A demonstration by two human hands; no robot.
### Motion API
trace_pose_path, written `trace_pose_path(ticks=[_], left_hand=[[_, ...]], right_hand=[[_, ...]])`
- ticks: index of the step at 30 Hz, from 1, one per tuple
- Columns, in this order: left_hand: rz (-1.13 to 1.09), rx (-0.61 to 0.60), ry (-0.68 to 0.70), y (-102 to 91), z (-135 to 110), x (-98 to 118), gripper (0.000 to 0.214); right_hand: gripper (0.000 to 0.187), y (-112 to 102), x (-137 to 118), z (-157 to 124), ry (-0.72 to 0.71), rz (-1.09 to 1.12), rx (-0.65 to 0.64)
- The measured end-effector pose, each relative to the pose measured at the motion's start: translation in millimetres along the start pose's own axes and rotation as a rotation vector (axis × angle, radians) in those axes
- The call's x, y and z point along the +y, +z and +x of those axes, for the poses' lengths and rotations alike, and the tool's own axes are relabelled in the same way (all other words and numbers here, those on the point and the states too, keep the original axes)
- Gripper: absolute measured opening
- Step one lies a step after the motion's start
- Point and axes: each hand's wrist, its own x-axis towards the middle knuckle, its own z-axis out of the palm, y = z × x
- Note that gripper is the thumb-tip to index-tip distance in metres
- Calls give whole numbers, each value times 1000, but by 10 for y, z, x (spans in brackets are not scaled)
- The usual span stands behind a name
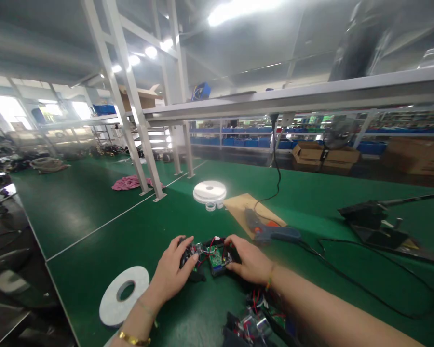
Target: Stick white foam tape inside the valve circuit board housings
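Observation:
An opened black electronic device lies low over the green table between my hands, its two parts joined by thin red and black wires. My left hand (171, 270) is closed round the left part, with fingers over its top and the thumb on the near side. Its right part holds a green circuit board (216, 258) with a small white connector at the top. My right hand (251, 260) grips that part's right edge between thumb and fingers. Near my right forearm, partly hidden, sit more opened black housings (251, 325) with red wires.
A grey glue gun (275, 233) lies on brown cardboard (244, 207), its cord trailing. White tape rolls stand at left (142, 284) and further back (210, 190). A black stand (383, 233) is at right. Metal posts (144, 144) and a pink cloth (126, 183) are at back left.

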Motion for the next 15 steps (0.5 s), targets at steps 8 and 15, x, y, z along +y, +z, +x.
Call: trace_pose_path(ticks=[8,15], left_hand=[[188,10,-252,87,-636,639,73],[277,-17,-198,-79,-1098,531,59]], right_hand=[[31,77,-72,-61,-39,135,-162],[27,-51,-461,-157,-48,168,-195]])
